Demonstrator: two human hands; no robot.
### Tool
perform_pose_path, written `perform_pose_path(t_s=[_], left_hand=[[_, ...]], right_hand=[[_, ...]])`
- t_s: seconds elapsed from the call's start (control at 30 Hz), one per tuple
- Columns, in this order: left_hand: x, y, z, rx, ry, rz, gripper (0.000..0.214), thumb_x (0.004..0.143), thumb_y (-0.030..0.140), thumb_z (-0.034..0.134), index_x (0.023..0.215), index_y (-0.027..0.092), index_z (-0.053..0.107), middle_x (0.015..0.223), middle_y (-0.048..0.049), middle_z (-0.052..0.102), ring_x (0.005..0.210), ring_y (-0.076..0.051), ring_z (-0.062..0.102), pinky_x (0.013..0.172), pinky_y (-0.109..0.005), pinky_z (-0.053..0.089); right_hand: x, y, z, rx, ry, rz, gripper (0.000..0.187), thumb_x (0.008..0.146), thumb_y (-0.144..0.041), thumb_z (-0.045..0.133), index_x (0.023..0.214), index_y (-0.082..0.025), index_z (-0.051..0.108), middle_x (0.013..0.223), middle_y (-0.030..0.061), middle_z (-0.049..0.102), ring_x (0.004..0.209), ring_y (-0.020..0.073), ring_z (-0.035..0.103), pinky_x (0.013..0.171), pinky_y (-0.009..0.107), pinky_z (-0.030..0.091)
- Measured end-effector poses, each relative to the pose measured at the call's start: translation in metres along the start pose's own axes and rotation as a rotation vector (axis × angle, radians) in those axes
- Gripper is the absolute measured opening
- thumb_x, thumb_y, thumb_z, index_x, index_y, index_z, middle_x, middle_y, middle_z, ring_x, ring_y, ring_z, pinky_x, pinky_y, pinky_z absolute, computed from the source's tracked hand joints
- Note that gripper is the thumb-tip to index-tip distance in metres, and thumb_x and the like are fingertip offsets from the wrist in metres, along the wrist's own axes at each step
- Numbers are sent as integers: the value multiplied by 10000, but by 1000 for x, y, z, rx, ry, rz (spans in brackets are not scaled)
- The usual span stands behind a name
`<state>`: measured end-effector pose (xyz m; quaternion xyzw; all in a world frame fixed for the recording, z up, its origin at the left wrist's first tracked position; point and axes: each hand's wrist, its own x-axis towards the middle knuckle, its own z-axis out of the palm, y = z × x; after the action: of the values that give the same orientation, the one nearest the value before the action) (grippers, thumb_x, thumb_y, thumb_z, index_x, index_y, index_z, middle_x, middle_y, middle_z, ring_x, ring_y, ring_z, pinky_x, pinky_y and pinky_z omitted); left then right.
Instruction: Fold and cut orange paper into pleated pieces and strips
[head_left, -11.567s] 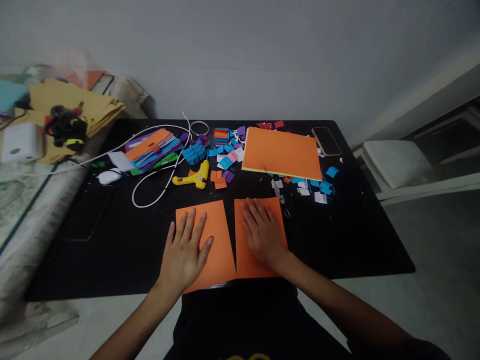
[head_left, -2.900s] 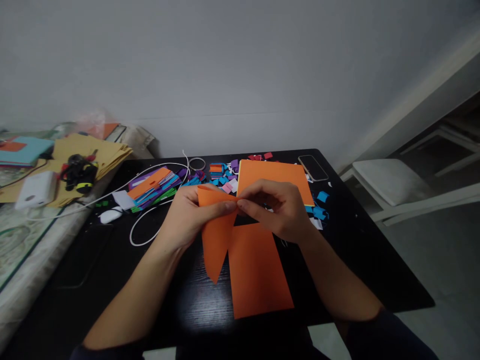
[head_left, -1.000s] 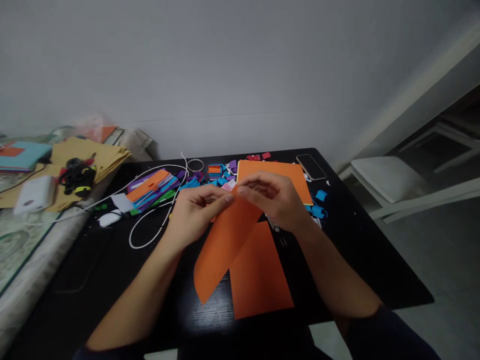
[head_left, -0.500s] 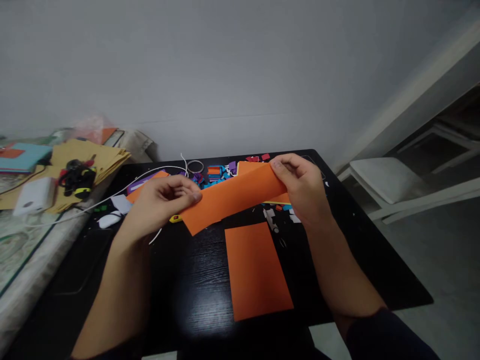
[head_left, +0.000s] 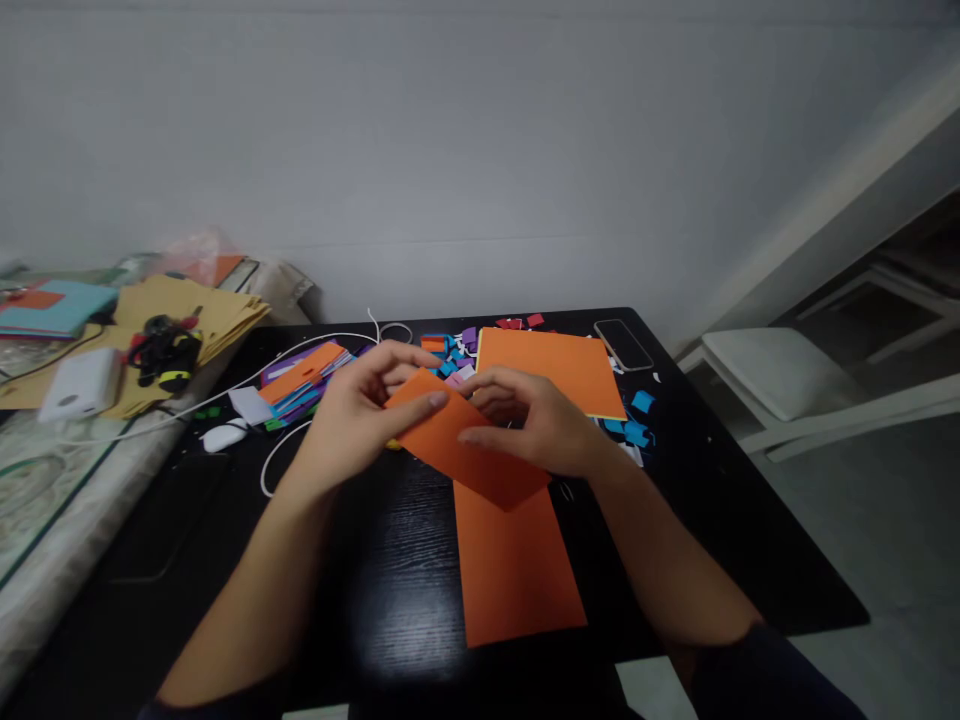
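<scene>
A strip of orange paper (head_left: 480, 455) is held tilted above the desk between my two hands. My left hand (head_left: 367, 410) pinches its upper left end, thumb on the near face and fingers behind. My right hand (head_left: 529, 425) grips the strip nearer its right part, with the thumb laid across the near face. Below it, a larger orange sheet (head_left: 517, 580) lies flat on the black desk, its top covered by the strip. Behind my right hand rests a stack of orange paper (head_left: 551, 360) with a yellow edge.
Paper scraps (head_left: 637, 430) lie scattered around the stack. A phone (head_left: 624, 345) is at the back right. Coloured paper pieces (head_left: 307, 375), a white cable (head_left: 274, 450) and a white mouse (head_left: 225, 435) sit to the left. Brown envelopes (head_left: 172, 300) pile up farther left. A white stool (head_left: 780, 370) stands right.
My hands have come closer together. The strip, stretched out wide before, is now angled down to the right, lower over the sheet. My right hand has moved left, uncovering the stack and phone.
</scene>
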<state>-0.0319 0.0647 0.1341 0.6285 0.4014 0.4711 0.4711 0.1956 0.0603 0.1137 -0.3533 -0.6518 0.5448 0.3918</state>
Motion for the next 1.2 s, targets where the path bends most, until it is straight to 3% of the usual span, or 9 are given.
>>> perform_pose_path(t_s=[0.1,0.2,0.4,0.53,0.7,0.9,1.2], left_hand=[[-3,1,11,23,57,44,291,797,292,861,1043,209,728,833,-16,745,726,-143,692,638,-217,548],[-4,-1,15,-39,158,73,271,809,307,850,1028,208,725,834,-13,744,667,-125,665,594,-210,534],[-4,-8,15,-22,197,110,114,846,277,827,845,202,742,680,23,685,564,-80,603,543,-176,498],[-8,-5,21,81,129,172,90,836,248,839,846,213,756,677,33,687,577,-73,610,554,-168,497],[-14,-4,30,107,155,282,229,843,211,840,1044,226,731,720,33,729,609,-99,674,587,-201,537],[-21,-8,37,227,350,454,251,828,165,856,1051,225,757,826,19,783,690,-99,731,663,-199,586],[-24,-10,39,379,374,529,278,844,160,847,1087,289,805,922,40,829,736,-102,747,695,-227,606]], right_hand=[[3,4,18,118,42,-44,358,786,-311,885,1081,-201,714,999,45,794,909,186,764,817,326,610],[2,1,20,230,128,-40,271,813,-322,868,1000,-194,719,981,43,790,875,180,763,777,309,618],[-1,-8,17,294,140,-42,357,802,-333,881,1070,-220,673,1013,42,784,921,220,772,830,368,650],[-5,-12,21,188,277,-199,472,850,-312,851,1267,-302,629,970,3,781,847,198,765,750,344,656],[-7,-13,23,-99,440,-380,126,911,-231,782,1025,-286,780,1014,-3,799,971,190,756,889,351,634],[-7,-13,25,-68,481,-419,135,891,-177,792,986,-274,791,951,-18,806,910,154,767,833,288,633],[-11,-17,28,-92,475,-397,162,912,-175,773,1023,-284,819,1017,-12,831,969,173,782,914,325,637]])
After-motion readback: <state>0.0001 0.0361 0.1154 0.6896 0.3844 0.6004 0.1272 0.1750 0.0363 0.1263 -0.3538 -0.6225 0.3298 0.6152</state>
